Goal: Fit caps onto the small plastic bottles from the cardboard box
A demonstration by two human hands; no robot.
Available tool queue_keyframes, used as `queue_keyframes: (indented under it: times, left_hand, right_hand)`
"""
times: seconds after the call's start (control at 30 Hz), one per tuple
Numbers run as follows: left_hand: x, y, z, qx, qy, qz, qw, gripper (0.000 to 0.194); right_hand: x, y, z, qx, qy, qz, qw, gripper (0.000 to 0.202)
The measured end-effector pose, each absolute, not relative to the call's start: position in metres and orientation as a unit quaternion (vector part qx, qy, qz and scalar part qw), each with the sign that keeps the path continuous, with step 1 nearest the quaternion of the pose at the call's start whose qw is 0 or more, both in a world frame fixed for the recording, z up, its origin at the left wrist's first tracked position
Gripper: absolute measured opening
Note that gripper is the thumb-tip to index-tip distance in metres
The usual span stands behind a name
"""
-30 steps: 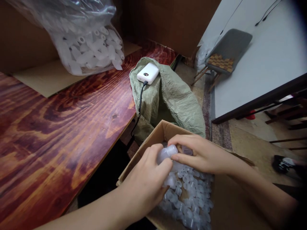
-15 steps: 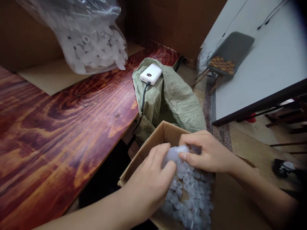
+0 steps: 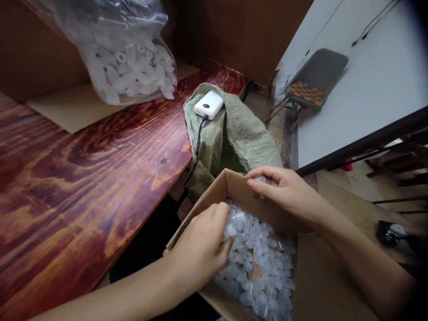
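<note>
An open cardboard box holds many small translucent plastic pieces across its bottom. Over the box's left side is my left hand, its fingers curled around a translucent plastic piece that shows partly beside the fingertips. My right hand is above the box's far wall, closed on small translucent pieces that show between thumb and fingers. The two hands are apart.
A wooden table with red-brown grain fills the left. On it a clear bag holds white plastic tubes. A white power bank with a black cable lies on a green woven sack. A grey chair stands farther off.
My hands have moved apart. The right hand has risen toward the box's far wall with pieces in it, and the left has lowered slightly. More of the box's contents shows.
</note>
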State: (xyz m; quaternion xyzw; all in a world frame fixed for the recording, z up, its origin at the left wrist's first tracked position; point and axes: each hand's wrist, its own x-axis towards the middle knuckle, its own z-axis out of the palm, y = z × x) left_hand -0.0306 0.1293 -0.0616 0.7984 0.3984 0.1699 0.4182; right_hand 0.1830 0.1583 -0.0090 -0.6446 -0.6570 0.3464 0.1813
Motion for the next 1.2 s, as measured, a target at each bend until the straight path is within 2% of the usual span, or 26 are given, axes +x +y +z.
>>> queue_keyframes:
  times: [0.13,0.3,0.43,0.63,1.2]
  left_hand:
    - [-0.03,0.131,-0.064,0.761,0.417,0.212,0.45,0.028]
    - [-0.029,0.133,-0.063,0.726,0.437,0.238,0.475,0.025]
    - [-0.029,0.134,-0.061,0.71,0.448,0.233,0.49,0.021]
    - [-0.028,0.135,-0.06,0.702,0.448,0.237,0.501,0.022]
    - [-0.024,0.137,-0.061,0.699,0.453,0.189,0.52,0.013]
  right_hand:
    - [0.176,0.15,-0.002,-0.585,-0.678,0.421,0.142,0.033]
    - [0.173,0.142,-0.013,-0.507,-0.696,0.482,0.162,0.024]
    - [0.169,0.14,-0.019,-0.496,-0.706,0.473,0.18,0.023]
    - [0.169,0.143,-0.021,-0.481,-0.769,0.384,0.176,0.025]
    - [0.167,0.142,-0.026,-0.498,-0.745,0.412,0.165,0.02]
